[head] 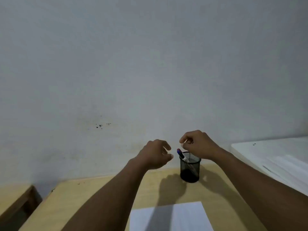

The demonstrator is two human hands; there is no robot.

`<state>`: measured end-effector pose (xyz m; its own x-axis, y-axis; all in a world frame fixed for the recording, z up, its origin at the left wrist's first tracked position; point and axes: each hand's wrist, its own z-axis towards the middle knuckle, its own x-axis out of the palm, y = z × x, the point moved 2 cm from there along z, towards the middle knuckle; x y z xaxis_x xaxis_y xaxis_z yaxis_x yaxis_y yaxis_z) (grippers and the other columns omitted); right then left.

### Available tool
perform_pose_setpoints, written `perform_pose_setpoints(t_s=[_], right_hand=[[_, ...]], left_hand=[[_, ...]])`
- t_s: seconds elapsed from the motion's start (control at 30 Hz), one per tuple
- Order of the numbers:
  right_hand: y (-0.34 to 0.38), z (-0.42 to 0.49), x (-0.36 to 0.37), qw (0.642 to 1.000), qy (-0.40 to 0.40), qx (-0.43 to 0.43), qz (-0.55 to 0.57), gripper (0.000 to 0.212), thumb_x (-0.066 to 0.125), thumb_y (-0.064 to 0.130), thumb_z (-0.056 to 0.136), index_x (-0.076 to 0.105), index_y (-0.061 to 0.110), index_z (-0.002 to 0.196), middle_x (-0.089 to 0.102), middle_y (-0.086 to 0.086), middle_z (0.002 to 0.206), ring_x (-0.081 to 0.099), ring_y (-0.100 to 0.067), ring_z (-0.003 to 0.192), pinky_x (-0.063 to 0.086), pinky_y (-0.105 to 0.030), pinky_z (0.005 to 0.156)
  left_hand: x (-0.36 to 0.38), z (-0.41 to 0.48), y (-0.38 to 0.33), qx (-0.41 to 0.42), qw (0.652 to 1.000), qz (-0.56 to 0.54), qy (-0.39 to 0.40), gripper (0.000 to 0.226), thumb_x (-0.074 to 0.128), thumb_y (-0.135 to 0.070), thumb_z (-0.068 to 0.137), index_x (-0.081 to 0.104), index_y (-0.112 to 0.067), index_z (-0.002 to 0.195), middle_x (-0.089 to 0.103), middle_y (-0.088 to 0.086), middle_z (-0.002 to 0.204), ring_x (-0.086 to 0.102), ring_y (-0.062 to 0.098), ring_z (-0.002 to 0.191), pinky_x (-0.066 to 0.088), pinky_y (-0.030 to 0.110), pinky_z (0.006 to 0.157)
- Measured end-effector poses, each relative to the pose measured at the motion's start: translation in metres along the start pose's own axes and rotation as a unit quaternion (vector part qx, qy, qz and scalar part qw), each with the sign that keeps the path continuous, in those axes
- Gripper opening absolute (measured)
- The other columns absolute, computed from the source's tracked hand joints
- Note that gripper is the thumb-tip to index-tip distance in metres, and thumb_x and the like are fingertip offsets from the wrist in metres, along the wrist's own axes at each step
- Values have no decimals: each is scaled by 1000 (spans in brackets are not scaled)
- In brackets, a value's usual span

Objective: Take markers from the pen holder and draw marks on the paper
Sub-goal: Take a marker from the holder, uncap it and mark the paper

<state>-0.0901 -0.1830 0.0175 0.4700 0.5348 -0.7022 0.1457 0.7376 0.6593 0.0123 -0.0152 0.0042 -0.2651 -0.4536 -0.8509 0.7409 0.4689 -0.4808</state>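
A black mesh pen holder [190, 170] stands near the far edge of the wooden desk [93, 197]. A marker [180, 153] with a blue and red cap leans out of it toward the left. My left hand [155, 154] hovers just left of the holder, fingers apart and empty. My right hand [198, 144] hangs above the holder's rim, fingers curled loosely, with nothing visible in it. A white sheet of paper [188, 217] lies at the desk's near edge, partly shadowed by my left arm.
A plain grey wall [150, 64] rises right behind the desk. A white surface [275, 157] with a sheet on it sits at the right. Another wooden piece [13, 199] stands at the left, across a dark gap.
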Motion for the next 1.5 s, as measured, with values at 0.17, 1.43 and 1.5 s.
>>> perform_pose_setpoints(t_s=[0.17, 1.43, 1.5], right_hand=[[-48, 17, 6, 999, -5, 44, -16, 12, 66, 16, 90, 75, 24, 92, 71, -3, 83, 63, -14, 73, 49, -23, 63], [29, -37, 109, 830, 58, 242, 499, 44, 69, 57, 88, 66, 13, 89, 62, -3, 59, 37, -10, 35, 21, -17, 38], [37, -43, 132, 797, 43, 232, 556, 28, 71, 39, 94, 64, 12, 85, 60, -3, 56, 37, -9, 33, 22, -17, 34]], left_hand=[[47, 37, -7, 61, 992, 106, -17, 34, 63, -44, 91, 65, -31, 122, 70, -6, 116, 63, 18, 107, 53, 35, 84], [-17, -65, 71, -144, 860, -489, -12, 12, 71, -12, 92, 73, -6, 102, 71, 5, 83, 76, 22, 84, 57, 28, 74], [-11, -89, 88, -156, 859, -486, -20, 15, 71, -14, 93, 74, -3, 103, 69, 6, 81, 76, 21, 84, 58, 27, 75]])
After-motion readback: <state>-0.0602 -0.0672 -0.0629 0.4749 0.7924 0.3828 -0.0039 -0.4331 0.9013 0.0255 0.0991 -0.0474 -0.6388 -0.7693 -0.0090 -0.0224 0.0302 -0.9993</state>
